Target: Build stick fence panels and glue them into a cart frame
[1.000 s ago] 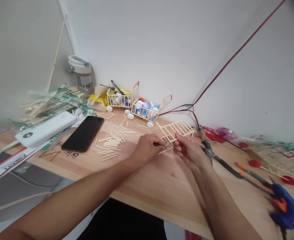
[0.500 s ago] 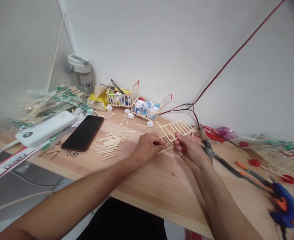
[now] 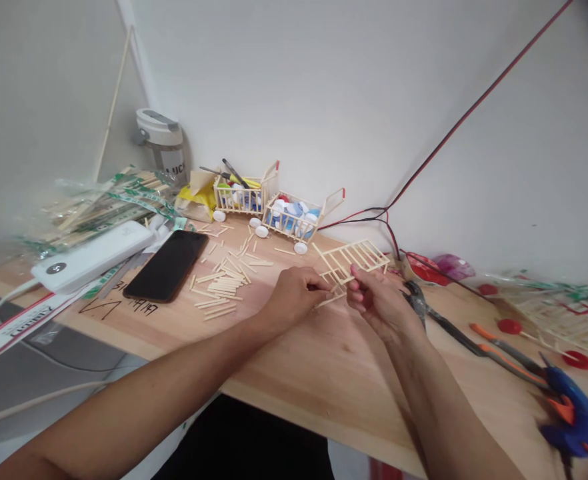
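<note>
A small slatted frame of thin wooden sticks [image 3: 357, 256] is between my two hands, tilted above the table. My right hand [image 3: 374, 300] pinches its near edge between thumb and fingers. At the frame's left end, my left hand [image 3: 301, 291] has its fingertips pressed together on the sticks; whether a separate small piece is in them, I cannot make out. Short cut sticks [image 3: 224, 287] lie in a loose pile left of my left hand. Behind stand two little stick-built carts, one [image 3: 294, 223] with white and blue bottle caps, the other [image 3: 239, 197] holding caps and pens.
A black phone [image 3: 167, 267] and a white power bank [image 3: 94, 257] lie at left, before bagged sticks [image 3: 109, 200] and a lidded cup [image 3: 161, 143]. Pliers [image 3: 444, 320], a blue glue gun [image 3: 574, 407] and red discs [image 3: 578, 359] are at right. Red-black wires [image 3: 469, 120] run along the wall.
</note>
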